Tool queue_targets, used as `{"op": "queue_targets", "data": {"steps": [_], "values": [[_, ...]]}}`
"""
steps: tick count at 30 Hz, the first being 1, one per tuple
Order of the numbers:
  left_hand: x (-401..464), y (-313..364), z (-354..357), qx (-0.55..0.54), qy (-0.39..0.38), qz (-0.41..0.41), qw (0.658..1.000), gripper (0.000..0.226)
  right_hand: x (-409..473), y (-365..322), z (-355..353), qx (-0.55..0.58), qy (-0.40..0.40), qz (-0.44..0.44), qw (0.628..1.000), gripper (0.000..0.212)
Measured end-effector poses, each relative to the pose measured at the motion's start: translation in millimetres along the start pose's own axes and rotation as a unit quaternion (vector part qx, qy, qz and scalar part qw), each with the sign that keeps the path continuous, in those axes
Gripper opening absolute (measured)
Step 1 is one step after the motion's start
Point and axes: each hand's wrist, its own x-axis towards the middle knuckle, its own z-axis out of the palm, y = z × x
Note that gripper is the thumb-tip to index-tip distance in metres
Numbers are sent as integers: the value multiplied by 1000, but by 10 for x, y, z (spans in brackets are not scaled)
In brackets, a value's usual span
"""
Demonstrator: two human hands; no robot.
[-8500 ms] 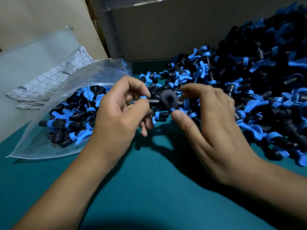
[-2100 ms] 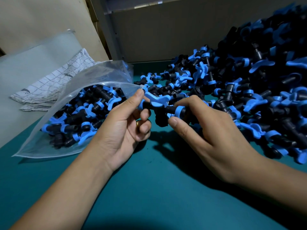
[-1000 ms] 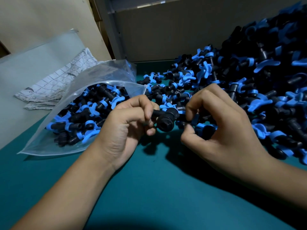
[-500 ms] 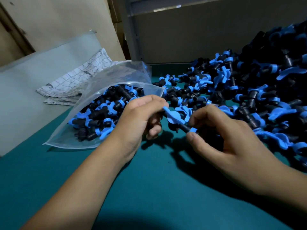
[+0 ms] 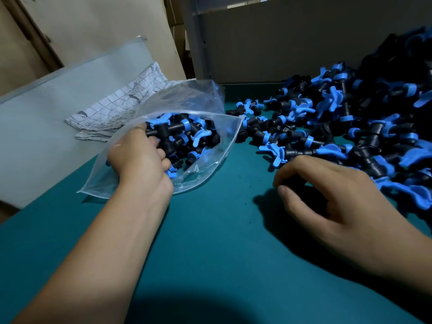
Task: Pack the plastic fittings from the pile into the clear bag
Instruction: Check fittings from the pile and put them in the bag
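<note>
Two hands, left hand (image 5: 138, 157) inside clear bag (image 5: 205, 101)

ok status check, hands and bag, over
Left hand inside the clear bag, grip on a black fitting. Right hand empty beside the pile. Nothing in the way.

I see a teal table top (image 5: 210, 230) with a folded grid-patterned cloth (image 5: 121, 108) at its left edge — lying against a pale leaning panel (image 5: 58, 113) — and a grey metal post (image 5: 198, 43) behind.
</note>
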Motion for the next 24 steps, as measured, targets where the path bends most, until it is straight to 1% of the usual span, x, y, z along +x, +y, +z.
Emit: {"op": "queue_targets", "data": {"steps": [2, 6, 9, 11, 13, 15, 16, 18, 20, 21, 22, 24], "values": [[13, 16, 0, -14, 14, 10, 1000, 22, -2, -11, -4, -7, 9, 9, 1000, 5], [-40, 22, 6, -51, -17, 2, 999, 11, -9, -17, -6, -25, 52, 39, 998, 3], [-71, 21, 8, -62, -42, 6, 997, 11, -8, 21, 17, -68, 82, 79, 991, 11], [-79, 14, 19, -44, -62, 20, 997, 13, -15, 64, 42, -131, 92, 127, 979, 22], [-83, 1, 30, -12, -82, 34, 996, 14, -6, 82, 51, -189, 83, 197, 958, 39], [-68, -16, 37, 33, -108, 44, 993, 14, 20, 67, 51, -229, 53, 249, 939, 52], [-55, -28, 41, 59, -124, 46, 990, 13, 31, 59, 55, -244, 34, 263, 933, 57], [-50, -54, 61, 106, -163, 29, 981, 14, 41, 50, 67, -262, 5, 261, 929, 62], [-97, -100, 79, 136, -201, 21, 970, 17, 39, 45, 67, -253, 3, 246, 936, 57], [-131, -130, 86, 143, -215, 36, 965, 17, 35, 48, 63, -242, 11, 235, 941, 51], [-164, -156, 91, 147, -222, 62, 962, 20, 31, 55, 59, -232, 21, 223, 947, 44], [-206, -185, 98, 164, -201, 131, 957, 29, 28, 77, 51, -213, 36, 199, 956, 38]]}}
